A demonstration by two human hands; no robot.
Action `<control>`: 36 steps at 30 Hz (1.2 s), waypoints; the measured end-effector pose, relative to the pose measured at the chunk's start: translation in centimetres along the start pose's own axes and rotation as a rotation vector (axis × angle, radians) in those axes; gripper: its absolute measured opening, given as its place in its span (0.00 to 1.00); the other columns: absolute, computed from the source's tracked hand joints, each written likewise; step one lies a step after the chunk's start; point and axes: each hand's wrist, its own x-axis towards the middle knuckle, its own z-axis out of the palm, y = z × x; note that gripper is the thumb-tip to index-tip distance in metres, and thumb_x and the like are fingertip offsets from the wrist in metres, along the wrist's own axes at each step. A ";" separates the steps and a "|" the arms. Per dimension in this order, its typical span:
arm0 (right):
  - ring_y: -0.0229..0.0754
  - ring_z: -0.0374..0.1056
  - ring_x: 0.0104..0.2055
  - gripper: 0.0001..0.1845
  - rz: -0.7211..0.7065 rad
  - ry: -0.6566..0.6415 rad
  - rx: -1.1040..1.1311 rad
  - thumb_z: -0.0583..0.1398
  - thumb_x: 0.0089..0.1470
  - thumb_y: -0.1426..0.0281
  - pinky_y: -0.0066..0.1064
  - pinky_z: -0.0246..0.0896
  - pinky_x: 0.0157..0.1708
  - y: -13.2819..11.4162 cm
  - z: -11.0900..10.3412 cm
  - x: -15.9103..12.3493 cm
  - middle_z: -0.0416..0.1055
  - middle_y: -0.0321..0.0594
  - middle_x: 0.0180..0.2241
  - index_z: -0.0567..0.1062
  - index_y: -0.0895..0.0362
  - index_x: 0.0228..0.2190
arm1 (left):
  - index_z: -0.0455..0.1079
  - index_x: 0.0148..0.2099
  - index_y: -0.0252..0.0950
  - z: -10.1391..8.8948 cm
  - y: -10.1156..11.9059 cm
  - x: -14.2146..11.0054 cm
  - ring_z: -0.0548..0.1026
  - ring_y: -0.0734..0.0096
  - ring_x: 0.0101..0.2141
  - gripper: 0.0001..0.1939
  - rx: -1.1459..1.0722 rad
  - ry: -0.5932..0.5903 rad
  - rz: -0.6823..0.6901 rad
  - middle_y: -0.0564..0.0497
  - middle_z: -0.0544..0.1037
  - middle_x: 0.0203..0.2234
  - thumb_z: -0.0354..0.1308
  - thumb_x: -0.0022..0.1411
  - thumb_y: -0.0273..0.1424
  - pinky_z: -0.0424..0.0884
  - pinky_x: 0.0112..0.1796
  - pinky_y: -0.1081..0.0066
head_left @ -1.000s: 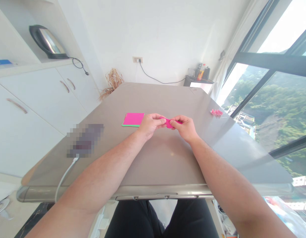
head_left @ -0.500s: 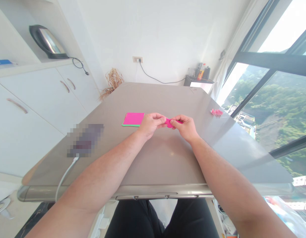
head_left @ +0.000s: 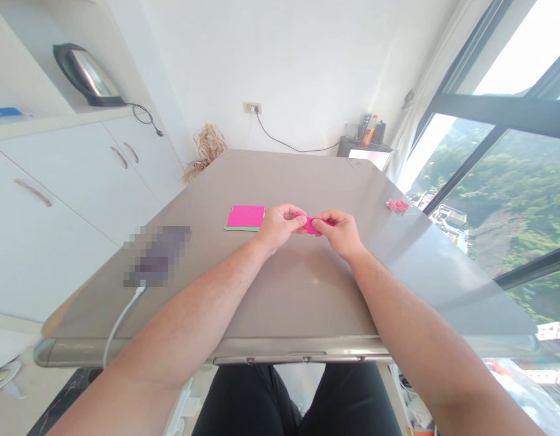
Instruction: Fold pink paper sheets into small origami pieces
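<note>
Over the middle of the table, a small folded piece of bright pink paper [head_left: 309, 225] is pinched from both sides. My left hand [head_left: 282, 227] grips its left end between thumb and fingers. On the right end, my right hand [head_left: 338, 231] is closed, thumb on top. Fingers cover much of the paper, so its full shape is hidden. Just left of my left hand lies a stack of coloured paper [head_left: 246, 217], pink on top with a green edge below; the hand hides its right corner.
Several small pink folded pieces [head_left: 398, 205] rest near the right edge of the grey-brown table [head_left: 289, 181]. At left lies a blurred dark object [head_left: 157, 257] with a white cable [head_left: 123, 321]. A kettle [head_left: 91, 75] stands on the shelf, and a window [head_left: 488, 151] is at right.
Both hands keep hold of the pink paper in nearly the same place. The left fingers have shifted slightly on it. Otherwise the view has moved only a little.
</note>
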 end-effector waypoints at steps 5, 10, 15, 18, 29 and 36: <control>0.40 0.71 0.30 0.09 0.000 -0.001 0.011 0.67 0.47 0.61 0.34 0.66 0.33 0.0 0.0 0.0 0.77 0.38 0.27 0.79 0.55 0.27 | 0.77 0.33 0.31 -0.1 0.1 0.0 0.80 0.65 0.32 0.12 -0.005 0.012 -0.028 0.46 0.81 0.29 0.71 0.49 0.33 0.79 0.39 0.60; 0.40 0.71 0.30 0.10 0.001 -0.011 0.023 0.67 0.47 0.61 0.35 0.67 0.34 0.1 0.0 0.1 0.77 0.38 0.27 0.79 0.55 0.27 | 0.78 0.33 0.31 -0.2 0.1 0.2 0.80 0.65 0.32 0.12 -0.063 0.035 -0.064 0.46 0.81 0.29 0.72 0.48 0.33 0.79 0.39 0.59; 0.40 0.70 0.30 0.10 0.001 -0.008 0.015 0.67 0.47 0.61 0.35 0.66 0.34 0.2 -0.1 0.1 0.76 0.37 0.26 0.79 0.54 0.27 | 0.77 0.33 0.31 -0.3 0.0 0.2 0.80 0.65 0.32 0.12 -0.071 0.017 -0.081 0.46 0.81 0.29 0.71 0.49 0.34 0.79 0.40 0.58; 0.40 0.70 0.30 0.09 0.010 -0.007 0.010 0.67 0.47 0.62 0.35 0.66 0.34 0.1 0.0 0.1 0.76 0.37 0.26 0.78 0.55 0.27 | 0.76 0.33 0.32 -0.4 0.0 0.1 0.80 0.65 0.33 0.12 -0.005 0.005 -0.038 0.46 0.81 0.30 0.70 0.51 0.35 0.79 0.39 0.59; 0.40 0.71 0.31 0.08 0.020 -0.031 -0.058 0.66 0.45 0.63 0.33 0.64 0.33 -0.4 0.3 -0.3 0.76 0.37 0.26 0.79 0.56 0.26 | 0.75 0.32 0.35 -0.1 0.2 -0.2 0.79 0.67 0.31 0.08 0.313 -0.005 0.047 0.50 0.80 0.27 0.66 0.54 0.34 0.77 0.36 0.66; 0.38 0.66 0.27 0.09 0.007 -0.016 -0.061 0.65 0.47 0.63 0.31 0.59 0.29 -0.5 0.1 -0.2 0.73 0.35 0.22 0.78 0.56 0.26 | 0.72 0.32 0.34 0.0 0.3 -0.2 0.80 0.67 0.30 0.08 0.276 0.067 0.064 0.50 0.79 0.27 0.64 0.55 0.34 0.77 0.33 0.67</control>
